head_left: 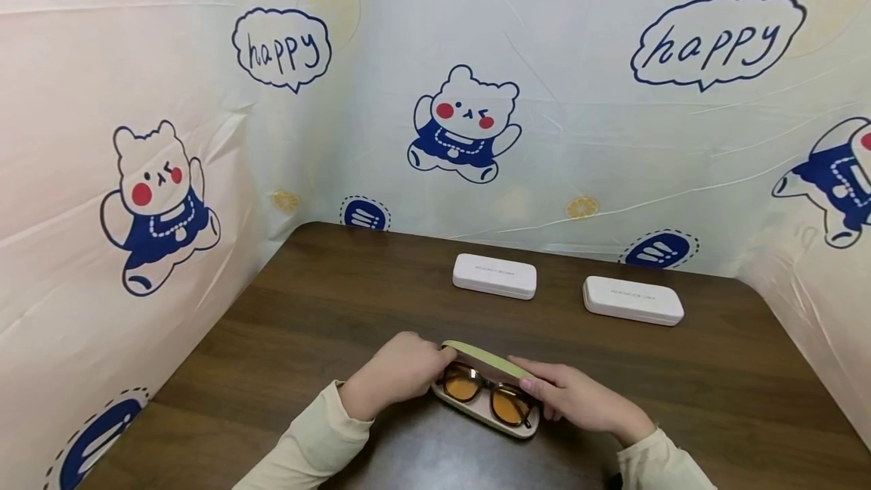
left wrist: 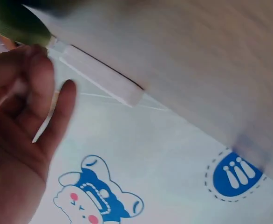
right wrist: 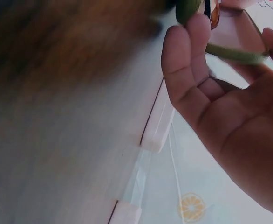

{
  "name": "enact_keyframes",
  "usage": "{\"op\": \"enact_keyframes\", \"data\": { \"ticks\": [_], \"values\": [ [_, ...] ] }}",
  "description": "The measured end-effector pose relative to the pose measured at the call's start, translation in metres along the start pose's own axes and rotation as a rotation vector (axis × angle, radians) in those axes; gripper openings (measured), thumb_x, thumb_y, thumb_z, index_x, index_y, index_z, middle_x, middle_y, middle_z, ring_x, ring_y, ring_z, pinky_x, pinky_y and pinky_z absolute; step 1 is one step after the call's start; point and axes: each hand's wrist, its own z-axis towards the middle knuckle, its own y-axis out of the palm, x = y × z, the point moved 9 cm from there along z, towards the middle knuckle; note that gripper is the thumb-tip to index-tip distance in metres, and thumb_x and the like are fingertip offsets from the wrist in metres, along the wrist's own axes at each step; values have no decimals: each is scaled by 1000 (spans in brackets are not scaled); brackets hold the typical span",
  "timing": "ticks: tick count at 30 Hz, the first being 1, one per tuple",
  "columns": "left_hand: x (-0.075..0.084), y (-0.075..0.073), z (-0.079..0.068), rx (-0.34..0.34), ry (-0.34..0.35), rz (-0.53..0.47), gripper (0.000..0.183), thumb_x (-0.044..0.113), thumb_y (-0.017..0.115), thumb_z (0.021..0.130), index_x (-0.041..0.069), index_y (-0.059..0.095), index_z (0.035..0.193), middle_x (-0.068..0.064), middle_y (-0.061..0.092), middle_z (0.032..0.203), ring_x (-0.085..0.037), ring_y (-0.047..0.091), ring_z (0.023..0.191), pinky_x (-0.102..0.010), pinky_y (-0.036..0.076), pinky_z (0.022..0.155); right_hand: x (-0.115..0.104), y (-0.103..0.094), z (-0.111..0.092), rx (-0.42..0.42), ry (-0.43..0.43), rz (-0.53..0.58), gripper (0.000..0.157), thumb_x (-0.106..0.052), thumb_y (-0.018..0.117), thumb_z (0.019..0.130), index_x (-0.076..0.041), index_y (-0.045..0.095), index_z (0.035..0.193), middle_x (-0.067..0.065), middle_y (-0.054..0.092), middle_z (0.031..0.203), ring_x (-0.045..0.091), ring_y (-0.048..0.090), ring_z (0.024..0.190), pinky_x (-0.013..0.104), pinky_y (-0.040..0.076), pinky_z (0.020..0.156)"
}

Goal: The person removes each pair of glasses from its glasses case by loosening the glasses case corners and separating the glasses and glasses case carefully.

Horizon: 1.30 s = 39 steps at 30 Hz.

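In the head view an eyeglass case (head_left: 479,352) with a green outside lies on the table near me, its lid raised. A pair of glasses (head_left: 486,392) with dark frames and orange lenses rests inside. My left hand (head_left: 401,369) grips the case's left end with bent fingers; exactly where its fingertips press is partly hidden. At the other end my right hand (head_left: 578,397) holds the case, thumb on the lid's edge. The right wrist view shows the thumb on the green rim (right wrist: 241,55) and other fingers against the case's outside.
Two closed white cases (head_left: 494,276) (head_left: 633,300) lie toward the back of the brown wooden table (head_left: 327,286). Printed cloth (head_left: 578,134) with cartoon bears surrounds the table at the back and both sides.
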Motion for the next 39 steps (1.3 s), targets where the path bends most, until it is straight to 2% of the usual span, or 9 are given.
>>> {"op": "enact_keyframes", "data": {
  "ticks": [3, 5, 11, 14, 21, 25, 31, 36, 39],
  "values": [
    [-2, -5, 0, 59, 40, -28, 16, 8, 71, 85, 16, 57, 84, 8, 52, 61, -9, 48, 49, -29, 43, 50, 1, -3, -1, 24, 10, -10, 52, -32, 46, 109, -4, 43, 152, 13, 62, 111, 21, 61, 67, 36, 53, 60],
    [-6, -5, 0, 58, 31, -94, 12, 10, 68, 90, 15, 57, 90, 10, 50, 61, -6, 44, 48, -28, 43, 49, 2, -5, -1, 32, 14, -11, 52, -32, 46, 109, -4, 42, 152, 13, 62, 108, 21, 61, 66, 36, 53, 60],
    [-24, 4, -3, -31, -97, -420, 13, 12, 62, 97, 15, 55, 106, 14, 55, 70, -2, 47, 56, -28, 48, 57, 2, -4, 0, 33, 3, -8, 53, -32, 46, 109, -3, 41, 153, 11, 60, 100, 20, 60, 65, 36, 53, 59],
    [-33, 6, -7, -42, -138, -483, 13, 9, 61, 97, 15, 53, 105, 12, 55, 73, -4, 48, 59, -30, 48, 59, 3, -4, 0, 27, 2, -7, 53, -32, 46, 109, -3, 41, 153, 11, 60, 98, 19, 59, 65, 36, 52, 59],
    [-48, 10, -15, -75, -200, -448, 16, 4, 58, 95, 15, 50, 103, 10, 52, 69, -8, 47, 57, -31, 46, 58, 4, -4, 0, 21, 4, 2, 52, -31, 46, 109, -4, 42, 153, 11, 60, 95, 17, 58, 64, 34, 50, 57],
    [-55, 10, -17, -79, -228, -331, 18, 1, 57, 90, 15, 50, 100, 9, 47, 62, -9, 44, 52, -34, 45, 52, 4, -4, -1, 22, 6, 13, 51, -31, 46, 109, -4, 42, 152, 11, 60, 94, 17, 58, 63, 33, 50, 57],
    [-59, 5, -18, -26, -202, -182, 29, -5, 65, 80, 15, 53, 97, 7, 49, 61, -11, 44, 49, -33, 43, 46, 4, -4, -1, 18, 5, 20, 50, -31, 45, 109, -4, 43, 152, 14, 62, 102, 18, 59, 64, 34, 51, 58],
    [-65, 4, -19, -25, -198, -183, 32, -6, 68, 77, 16, 58, 98, 6, 61, 76, -10, 50, 56, -33, 47, 51, 5, -4, 0, 16, 13, 20, 50, -31, 44, 109, -5, 44, 152, 15, 62, 108, 20, 60, 64, 34, 51, 58],
    [-73, 2, -22, -3, -217, -223, 28, -5, 68, 81, 17, 58, 95, 7, 61, 78, -10, 49, 59, -33, 47, 53, 4, -4, 0, 16, 14, 20, 49, -31, 44, 109, -5, 44, 152, 14, 62, 104, 19, 60, 64, 34, 50, 58]
  ]
}}
